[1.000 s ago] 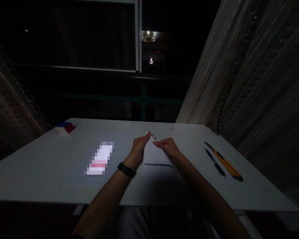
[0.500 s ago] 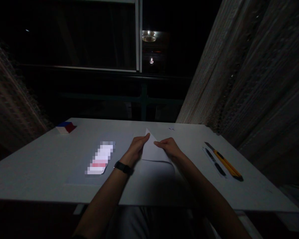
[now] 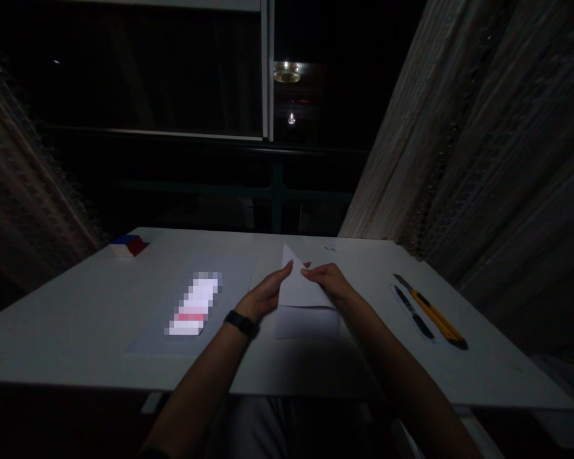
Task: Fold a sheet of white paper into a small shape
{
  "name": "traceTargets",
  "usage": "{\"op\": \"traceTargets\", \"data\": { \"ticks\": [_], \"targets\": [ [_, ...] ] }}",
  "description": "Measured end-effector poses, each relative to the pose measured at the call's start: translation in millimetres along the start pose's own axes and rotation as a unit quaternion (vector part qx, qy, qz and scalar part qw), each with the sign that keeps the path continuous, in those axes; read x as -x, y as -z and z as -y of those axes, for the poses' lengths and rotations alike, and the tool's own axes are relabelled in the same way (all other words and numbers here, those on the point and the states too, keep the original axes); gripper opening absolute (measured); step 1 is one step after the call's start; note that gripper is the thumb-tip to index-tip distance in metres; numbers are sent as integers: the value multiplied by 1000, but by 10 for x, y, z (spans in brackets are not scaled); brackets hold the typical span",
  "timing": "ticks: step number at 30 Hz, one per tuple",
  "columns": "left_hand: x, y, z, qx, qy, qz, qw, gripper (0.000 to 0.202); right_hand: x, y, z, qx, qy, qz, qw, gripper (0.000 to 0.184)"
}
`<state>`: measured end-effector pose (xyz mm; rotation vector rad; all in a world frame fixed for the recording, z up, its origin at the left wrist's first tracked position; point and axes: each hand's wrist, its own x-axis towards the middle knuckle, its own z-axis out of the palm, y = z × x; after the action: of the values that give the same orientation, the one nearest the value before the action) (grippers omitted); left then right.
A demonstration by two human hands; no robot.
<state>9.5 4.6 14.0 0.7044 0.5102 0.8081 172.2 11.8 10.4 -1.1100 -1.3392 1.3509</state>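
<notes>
A folded sheet of white paper (image 3: 299,292) is held up over the table, its pointed corner facing away from me and a straight flap edge across its middle. My left hand (image 3: 268,290) grips its left side, thumb on top and fingers mostly behind it. On the right side, my right hand (image 3: 332,280) pinches the paper between thumb and fingers. A dark band (image 3: 240,323) is around my left wrist. To the left lies a lit phone (image 3: 194,306), its screen blurred out, on a flat white sheet (image 3: 146,335).
The white table (image 3: 76,306) carries a red, blue and white block (image 3: 127,245) at far left. A pen (image 3: 414,312) and a yellow utility knife (image 3: 439,317) lie on the right. Small scraps (image 3: 330,248) sit near the back edge. Curtains (image 3: 397,121) hang beside a dark window.
Both hands and the folded paper have shifted slightly to the right. More of the paper's lower layer shows below the flap, and left fingertips now show behind the paper.
</notes>
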Motion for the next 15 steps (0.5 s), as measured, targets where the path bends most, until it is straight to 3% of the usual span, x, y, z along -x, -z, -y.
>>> {"op": "traceTargets", "data": {
  "ticks": [6,9,12,15],
  "targets": [
    [-48,44,30,28,-20,23,999,49,33,-81,34,-9,40,-13,999,37],
    [-41,46,9,-8,-45,-4,999,50,37,-95,35,18,61,-17,998,38],
    [-48,53,-14,-92,-151,-85,981,50,8,-63,24,51,80,-79,992,40],
    [-73,74,-20,-207,-284,-182,918,48,-47,-7,-10,44,93,-169,980,41]
  ]
}}
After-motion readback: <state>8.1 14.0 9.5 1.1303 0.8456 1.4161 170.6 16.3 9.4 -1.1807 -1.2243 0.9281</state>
